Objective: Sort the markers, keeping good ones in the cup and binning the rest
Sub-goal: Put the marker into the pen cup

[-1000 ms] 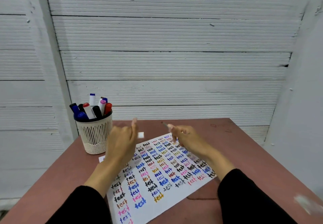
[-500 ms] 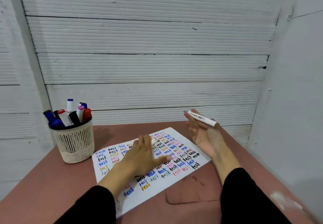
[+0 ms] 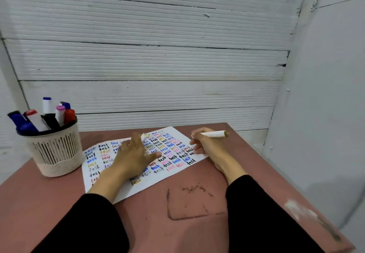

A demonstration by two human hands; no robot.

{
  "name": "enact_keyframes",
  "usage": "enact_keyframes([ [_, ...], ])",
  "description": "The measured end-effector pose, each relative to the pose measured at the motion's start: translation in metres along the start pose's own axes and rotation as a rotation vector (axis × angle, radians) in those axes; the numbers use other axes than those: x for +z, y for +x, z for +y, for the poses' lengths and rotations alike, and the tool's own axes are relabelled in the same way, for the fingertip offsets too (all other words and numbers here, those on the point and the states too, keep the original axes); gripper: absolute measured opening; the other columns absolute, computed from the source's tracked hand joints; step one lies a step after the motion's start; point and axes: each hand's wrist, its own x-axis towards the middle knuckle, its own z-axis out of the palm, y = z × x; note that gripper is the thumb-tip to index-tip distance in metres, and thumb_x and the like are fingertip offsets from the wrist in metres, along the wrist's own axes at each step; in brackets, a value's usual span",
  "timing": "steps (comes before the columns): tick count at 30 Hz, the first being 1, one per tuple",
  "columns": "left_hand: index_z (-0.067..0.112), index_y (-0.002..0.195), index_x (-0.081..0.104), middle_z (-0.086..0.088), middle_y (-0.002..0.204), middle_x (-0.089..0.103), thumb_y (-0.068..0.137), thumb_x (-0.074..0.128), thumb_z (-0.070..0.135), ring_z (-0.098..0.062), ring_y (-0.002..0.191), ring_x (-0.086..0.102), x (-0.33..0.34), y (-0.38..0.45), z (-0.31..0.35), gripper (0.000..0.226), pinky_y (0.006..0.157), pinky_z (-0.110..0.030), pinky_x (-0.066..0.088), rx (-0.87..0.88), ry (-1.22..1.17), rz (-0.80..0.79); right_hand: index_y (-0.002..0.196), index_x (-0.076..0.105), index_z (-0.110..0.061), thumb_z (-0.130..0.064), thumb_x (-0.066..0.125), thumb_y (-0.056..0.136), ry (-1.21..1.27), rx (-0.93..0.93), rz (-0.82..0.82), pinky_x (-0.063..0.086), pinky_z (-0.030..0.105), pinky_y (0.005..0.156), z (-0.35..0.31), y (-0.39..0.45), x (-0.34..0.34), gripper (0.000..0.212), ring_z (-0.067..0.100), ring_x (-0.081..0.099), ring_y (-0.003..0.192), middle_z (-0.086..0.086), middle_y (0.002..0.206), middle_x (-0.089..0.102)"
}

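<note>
One reddish-brown table (image 3: 197,223) against white ribbed wall panels (image 3: 148,63).

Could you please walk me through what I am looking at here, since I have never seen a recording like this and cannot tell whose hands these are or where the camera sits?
There is no machine: a person wears a camera on the head, so this single view looks forward and down at their own two arms in black sleeves. On the reddish table lies a sheet of paper covered with the word "test" in many colours. The left hand lies flat on the sheet, holding it down. The right hand grips a white marker above the sheet's right edge. At the left stands a white slotted cup holding several more markers. No bin is in view.
</note>
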Motion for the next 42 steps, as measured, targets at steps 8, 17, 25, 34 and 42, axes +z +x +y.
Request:
enact_keyframes([
  [8,0.009,0.144,0.019,-0.006,0.146,0.030,0.079,0.030,0.082,-0.031,0.136,0.029,0.009,-0.013,0.009,0.099,0.115,-0.053,0.017,-0.064,0.141,0.058,0.059,0.033,-0.019,-0.002,0.067,0.084,-0.184,-0.117,0.066,0.035,0.014,0.044,0.003,-0.005,0.005,0.046,0.000,0.039,0.040,-0.007,0.050,0.036],
  [17,0.009,0.140,0.022,-0.006,0.146,0.033,0.076,0.035,0.083,-0.030,0.137,0.029,0.007,-0.015,0.009,0.098,0.115,-0.052,0.016,-0.065,0.084,0.059,0.051,0.031,-0.018,0.007,0.059,0.079,-0.250,-0.190,0.071,0.039,0.018,0.045,0.007,-0.002,0.003,0.047,0.007,0.037,0.042,-0.008,0.043,0.030],
  [25,0.011,0.138,0.023,-0.003,0.143,0.034,0.076,0.038,0.082,-0.029,0.136,0.030,0.008,-0.016,0.010,0.096,0.115,-0.051,0.017,-0.062,0.062,0.071,0.051,0.030,-0.017,0.008,0.056,0.077,-0.273,-0.217,0.043,0.034,0.017,0.045,0.008,-0.003,0.005,0.045,0.004,0.032,0.039,-0.011,0.042,0.027],
  [34,0.010,0.138,0.024,-0.004,0.143,0.034,0.076,0.037,0.082,-0.029,0.136,0.030,0.007,-0.016,0.010,0.096,0.114,-0.051,0.018,-0.060,0.078,0.071,0.051,0.030,-0.018,0.005,0.055,0.079,-0.279,-0.229,0.060,0.035,0.027,0.053,0.007,-0.004,0.005,0.044,0.005,0.030,0.041,-0.013,0.041,0.027],
  [42,0.009,0.138,0.024,-0.005,0.143,0.036,0.076,0.037,0.082,-0.030,0.136,0.031,0.008,-0.016,0.009,0.097,0.115,-0.051,0.017,-0.063,0.080,0.070,0.057,0.030,-0.019,0.004,0.055,0.079,-0.273,-0.199,0.075,0.031,0.016,0.045,0.008,-0.003,0.004,0.041,0.001,0.029,0.038,-0.009,0.050,0.029],
])
